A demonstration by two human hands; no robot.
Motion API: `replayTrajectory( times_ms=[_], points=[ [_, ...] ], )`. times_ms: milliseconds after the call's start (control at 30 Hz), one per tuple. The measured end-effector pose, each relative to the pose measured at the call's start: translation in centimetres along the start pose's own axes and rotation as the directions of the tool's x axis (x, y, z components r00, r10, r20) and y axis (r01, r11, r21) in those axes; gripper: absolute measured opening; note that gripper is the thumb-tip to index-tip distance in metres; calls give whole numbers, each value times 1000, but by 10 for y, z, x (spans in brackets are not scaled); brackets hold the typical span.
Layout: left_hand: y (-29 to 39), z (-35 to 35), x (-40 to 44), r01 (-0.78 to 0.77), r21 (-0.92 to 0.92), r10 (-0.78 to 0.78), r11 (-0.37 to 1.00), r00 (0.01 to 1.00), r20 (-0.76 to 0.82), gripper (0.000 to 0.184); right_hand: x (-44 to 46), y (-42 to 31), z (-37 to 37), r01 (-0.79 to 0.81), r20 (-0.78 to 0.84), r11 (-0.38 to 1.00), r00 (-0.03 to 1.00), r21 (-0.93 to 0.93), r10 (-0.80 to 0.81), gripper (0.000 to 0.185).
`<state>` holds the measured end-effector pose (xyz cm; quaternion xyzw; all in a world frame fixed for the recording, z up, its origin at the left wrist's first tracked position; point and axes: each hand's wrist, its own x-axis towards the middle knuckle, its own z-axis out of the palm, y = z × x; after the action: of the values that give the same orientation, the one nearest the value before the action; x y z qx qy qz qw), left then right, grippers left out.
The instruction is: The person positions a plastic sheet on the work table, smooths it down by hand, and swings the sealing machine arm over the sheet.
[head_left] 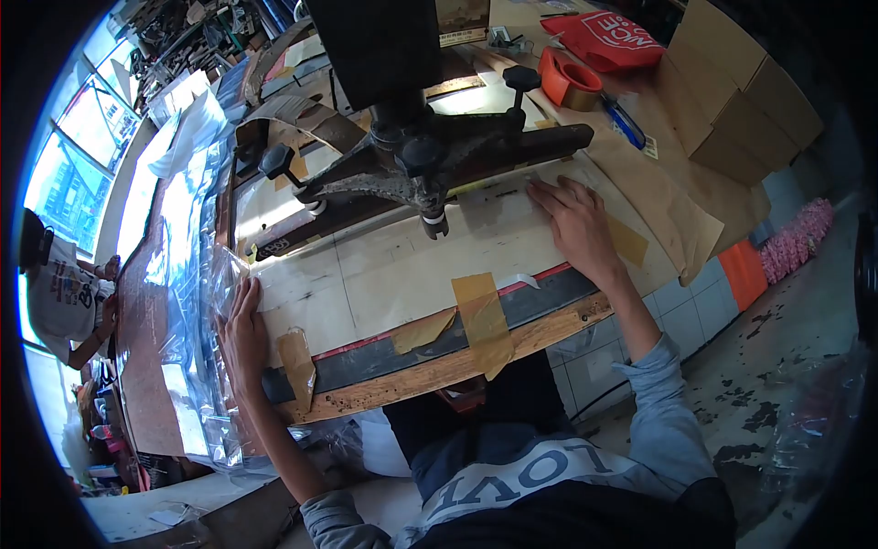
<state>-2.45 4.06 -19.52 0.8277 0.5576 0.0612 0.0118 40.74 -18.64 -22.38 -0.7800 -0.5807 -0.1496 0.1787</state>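
A pale sheet (393,274) lies across a wooden board (366,397), with brown tape (482,320) over its near edge. My left hand (243,337) rests at the sheet's left end, beside clear plastic film, fingers extended and holding nothing. On the sheet's right part lies my right hand (576,227), palm down with its fingers spread. Just beyond both hands a black metal machine head (421,156) with several knobs stands over the sheet. A dark bar under it runs along the sheet's far side.
An orange tape roll (569,80), a blue cutter (624,123), a red bag (605,40) and an open cardboard box (741,87) sit at the back right. Plastic film (197,274) covers a surface on the left, where another person (64,297) stands.
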Motion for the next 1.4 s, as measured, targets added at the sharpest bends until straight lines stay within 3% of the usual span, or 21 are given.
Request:
replayTrajectory(
  times_ms=[1067, 1300, 1400],
  points=[
    [-6, 5, 3, -22, -38, 19, 999, 998, -65, 46, 3, 2, 6, 23, 11, 1000, 1000, -8, -23, 51],
    [-6, 2, 0, -49, -95, 38, 994, 993, -110, 46, 5, -2, -1, 42, 65, 994, 997, -99, -36, 50],
    [-10, 5, 3, -48, -127, 33, 991, 993, -117, 46, 6, -3, -4, 13, 128, 995, 992, -99, 0, 58]
  ],
)
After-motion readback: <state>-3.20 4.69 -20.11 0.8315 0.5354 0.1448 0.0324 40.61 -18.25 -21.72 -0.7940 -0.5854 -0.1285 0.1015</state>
